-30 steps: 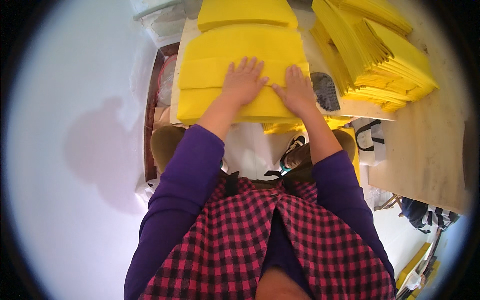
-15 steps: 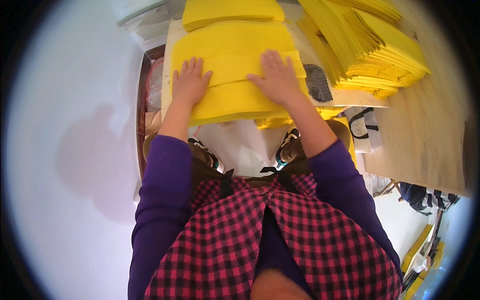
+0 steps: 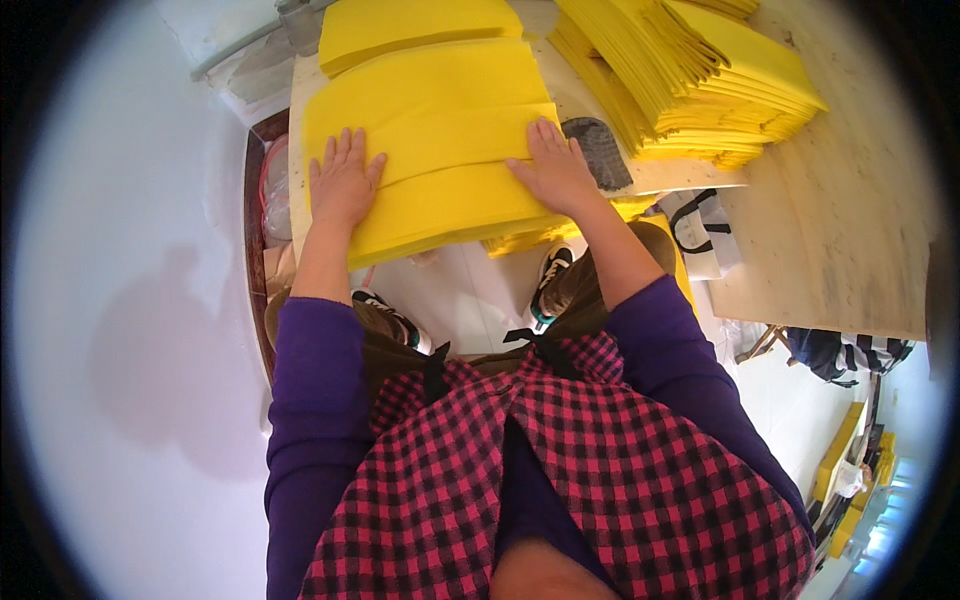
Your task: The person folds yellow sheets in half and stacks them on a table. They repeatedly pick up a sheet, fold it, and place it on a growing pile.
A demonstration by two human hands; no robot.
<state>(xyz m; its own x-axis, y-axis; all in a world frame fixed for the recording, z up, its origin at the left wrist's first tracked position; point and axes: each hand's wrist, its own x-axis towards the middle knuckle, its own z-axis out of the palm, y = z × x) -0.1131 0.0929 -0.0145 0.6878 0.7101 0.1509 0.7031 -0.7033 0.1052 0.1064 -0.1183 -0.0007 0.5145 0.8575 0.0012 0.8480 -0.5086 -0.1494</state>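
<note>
A stack of yellow fabric sheets [image 3: 430, 120] lies in front of me, its near edge reaching past the edge of the wooden table [image 3: 680, 180]. A fold or overlapping edge runs across its top. My left hand [image 3: 343, 185] lies flat on the left side of the stack with the fingers stretched out. On the right side rests my right hand [image 3: 555, 172], palm down, fingers out and thumb spread. Neither hand grips anything. Just right of my right hand is a dark grey patch or pad [image 3: 598, 150] on the table.
Another yellow stack [image 3: 415, 28] sits behind the first. Piled folded yellow pieces [image 3: 720, 85] stand at the right. A wooden board [image 3: 830, 220] rises at far right, with a white bag with black handles [image 3: 700, 235] beside it. The white wall [image 3: 130, 200] is at left.
The whole view has shifted, so the stack and table appear further left. My right hand has moved outward toward the stack's right edge, and my left hand stays flat on the left side.
</note>
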